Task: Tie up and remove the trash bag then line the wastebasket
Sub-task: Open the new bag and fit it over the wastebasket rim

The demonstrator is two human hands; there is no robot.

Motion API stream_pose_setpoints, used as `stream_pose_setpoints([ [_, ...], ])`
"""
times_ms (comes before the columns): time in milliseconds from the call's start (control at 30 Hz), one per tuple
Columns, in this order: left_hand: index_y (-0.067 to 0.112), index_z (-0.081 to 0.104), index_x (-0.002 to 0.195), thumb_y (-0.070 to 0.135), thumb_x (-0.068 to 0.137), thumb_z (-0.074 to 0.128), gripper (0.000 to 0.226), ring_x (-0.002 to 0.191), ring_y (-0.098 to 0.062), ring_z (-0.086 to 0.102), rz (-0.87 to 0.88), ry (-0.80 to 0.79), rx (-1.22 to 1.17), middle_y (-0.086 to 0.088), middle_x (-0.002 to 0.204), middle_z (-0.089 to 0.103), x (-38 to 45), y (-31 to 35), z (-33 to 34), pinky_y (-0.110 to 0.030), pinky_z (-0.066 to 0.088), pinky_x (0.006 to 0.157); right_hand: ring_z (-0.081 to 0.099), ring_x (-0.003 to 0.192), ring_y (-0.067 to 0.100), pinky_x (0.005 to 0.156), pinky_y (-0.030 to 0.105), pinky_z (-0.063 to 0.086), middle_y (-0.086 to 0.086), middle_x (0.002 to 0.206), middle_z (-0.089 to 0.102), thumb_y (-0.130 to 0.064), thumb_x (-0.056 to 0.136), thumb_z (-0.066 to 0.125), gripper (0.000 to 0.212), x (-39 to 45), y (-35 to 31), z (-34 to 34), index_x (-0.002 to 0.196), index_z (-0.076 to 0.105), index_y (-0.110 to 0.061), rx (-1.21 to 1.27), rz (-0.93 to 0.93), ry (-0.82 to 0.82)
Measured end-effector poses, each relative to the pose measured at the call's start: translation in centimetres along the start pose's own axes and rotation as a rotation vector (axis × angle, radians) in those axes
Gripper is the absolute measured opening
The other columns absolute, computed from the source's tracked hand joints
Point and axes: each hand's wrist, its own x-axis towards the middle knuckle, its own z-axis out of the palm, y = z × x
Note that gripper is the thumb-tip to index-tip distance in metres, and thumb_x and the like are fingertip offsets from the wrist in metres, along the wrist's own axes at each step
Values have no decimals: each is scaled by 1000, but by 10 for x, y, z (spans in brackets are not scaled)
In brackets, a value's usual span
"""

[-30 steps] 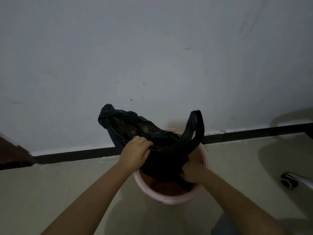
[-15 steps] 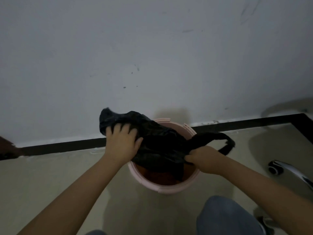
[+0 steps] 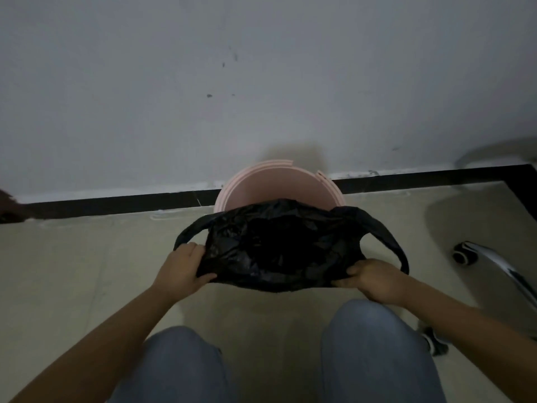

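Black trash bag, both hands gripping, pink wastebasket

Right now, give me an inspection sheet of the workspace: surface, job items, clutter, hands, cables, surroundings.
Surface: beige floor, bare around the bin.
Job's things: pink wastebasket against the wall, far rim showing; black trash bag spread open over its near side, handle loops sticking out both sides.
Clutter: chair caster and chrome leg at right.
Hands: left hand and right hand each grip the bag's near edge.
Cables: nothing seen.
Surroundings: grey wall, black baseboard; person's knees in jeans below.
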Motion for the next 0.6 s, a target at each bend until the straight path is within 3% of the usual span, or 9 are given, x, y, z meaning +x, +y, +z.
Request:
stream_pose_setpoints([
  [67, 4, 47, 90, 21, 44, 89, 64, 59, -39, 64, 2, -30, -9, -23, 70, 65, -1, -11, 14, -34, 54, 51, 59, 43, 10, 35, 11, 41, -7, 57, 68, -12, 50, 66, 55, -2, 4, 20, 101, 64, -33, 33, 56, -13],
  [133, 0, 50, 97, 23, 50, 82, 62, 68, -41, 66, -10, -43, -44, -28, 80, 66, 0, -17, 15, -30, 53, 62, 60, 46, 13, 35, 12, 43, -4, 61, 70, -6, 55, 61, 53, -1, 11, 24, 104, 62, -29, 43, 95, 50],
  [200, -9, 58, 91, 17, 63, 61, 38, 79, -32, 63, -64, 52, -247, -30, 89, 65, 9, -11, -1, -29, 44, 75, 61, 57, 14, 42, 15, 47, 0, 66, 71, -18, 84, 47, 23, 0, 10, 16, 94, 67, -23, 56, 154, 83],
  [267, 0, 62, 76, -9, 71, 54, 13, 78, -10, 60, -223, 277, -506, -27, 92, 62, 26, -6, -23, -28, 37, 79, 58, 56, 17, 46, 21, 47, 5, 60, 67, -38, 94, 32, 51, 1, 3, 1, 71, 69, -14, 132, 129, 326],
  [333, 10, 53, 68, -20, 75, 46, 31, 74, 2, 58, -316, 354, -612, -18, 88, 57, 41, 4, -45, -22, 43, 72, 53, 50, 23, 49, 25, 40, 10, 54, 61, -33, 93, 36, 50, 8, -7, -23, 58, 62, -7, 92, 97, 583],
  [400, 4, 54, 98, -12, 82, 47, 24, 86, -16, 54, -267, 313, -568, -13, 92, 54, 56, 14, -57, -16, 47, 75, 52, 62, 26, 59, 29, 40, 14, 70, 59, -23, 89, 43, 32, 22, -9, -37, 68, 56, -4, -47, 99, 722],
  [467, 4, 40, 128, 5, 90, 47, 39, 96, -24, 53, -221, 210, -439, -15, 101, 56, 70, 20, -58, -33, 44, 89, 49, 83, 28, 72, 34, 37, 13, 94, 52, -23, 84, 47, 18, 41, -2, -42, 86, 52, -5, -192, 224, 758],
  [533, 2, 46, 126, 21, 92, 43, 39, 107, -34, 56, -184, 173, -320, -24, 112, 61, 84, 24, -58, -39, 41, 91, 54, 84, 31, 73, 37, 36, 14, 93, 56, -25, 84, 41, 22, 59, 10, -35, 91, 50, -7, -276, 397, 721],
  [600, -1, 60, 108, 24, 88, 43, 37, 101, -39, 58, -179, 192, -246, -28, 106, 65, 96, 24, -59, -39, 43, 83, 58, 59, 31, 54, 35, 41, 16, 65, 62, -23, 92, 30, 33, 69, 20, -32, 74, 53, -6, -267, 444, 677],
])
